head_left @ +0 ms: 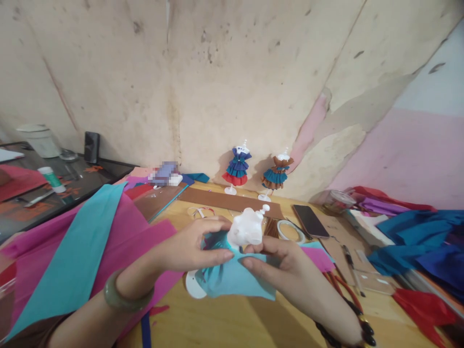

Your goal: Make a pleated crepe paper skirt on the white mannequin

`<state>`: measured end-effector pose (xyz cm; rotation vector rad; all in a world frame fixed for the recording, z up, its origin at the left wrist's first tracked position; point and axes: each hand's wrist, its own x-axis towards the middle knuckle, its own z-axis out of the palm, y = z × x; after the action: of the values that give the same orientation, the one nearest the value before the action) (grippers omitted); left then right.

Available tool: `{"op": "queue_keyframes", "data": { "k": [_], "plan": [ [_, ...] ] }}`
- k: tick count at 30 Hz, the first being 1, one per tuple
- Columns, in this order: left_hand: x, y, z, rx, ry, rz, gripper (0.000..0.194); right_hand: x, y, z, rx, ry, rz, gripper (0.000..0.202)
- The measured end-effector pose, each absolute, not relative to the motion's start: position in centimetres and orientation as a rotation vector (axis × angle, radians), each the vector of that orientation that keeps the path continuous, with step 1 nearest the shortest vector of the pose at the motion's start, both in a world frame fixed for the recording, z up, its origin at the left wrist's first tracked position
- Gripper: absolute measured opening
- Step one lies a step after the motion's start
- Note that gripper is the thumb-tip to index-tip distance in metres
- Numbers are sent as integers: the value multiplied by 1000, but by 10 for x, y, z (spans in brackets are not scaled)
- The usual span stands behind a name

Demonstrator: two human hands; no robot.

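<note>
A small white dress form [246, 228] is tilted between my two hands, its round white base [196, 284] showing at the lower left. Light blue paper [239, 280] wraps around its waist and spreads below it. My left hand [203, 246] holds the form and the gathered blue paper from the left, thumb in front. From the right, my right hand [279, 263] pinches the paper's upper edge between thumb and fingers, close to the form.
Two small dressed forms [237, 166] [277, 174] stand by the wall. Pink paper [126, 232] and a turquoise strip [79, 251] lie left. A phone [311, 221], a coiled white ring [291, 232], pliers [348, 292] and blue paper [416, 237] lie right.
</note>
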<state>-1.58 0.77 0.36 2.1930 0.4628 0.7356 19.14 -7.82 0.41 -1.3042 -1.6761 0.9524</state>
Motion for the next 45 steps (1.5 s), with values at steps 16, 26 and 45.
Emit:
{"op": "queue_keyframes", "data": {
  "k": [16, 26, 45],
  "plan": [
    [-16, 8, 5, 2140, 444, 712, 20, 196, -75, 2, -1259, -1600, 1247, 17],
    [-8, 5, -5, 1865, 660, 855, 35, 204, -71, 4, -1336, -1390, 1168, 40],
    [3, -5, -3, 1519, 837, 1227, 32, 168, -58, -18, -866, -1176, 1388, 28]
  ]
}}
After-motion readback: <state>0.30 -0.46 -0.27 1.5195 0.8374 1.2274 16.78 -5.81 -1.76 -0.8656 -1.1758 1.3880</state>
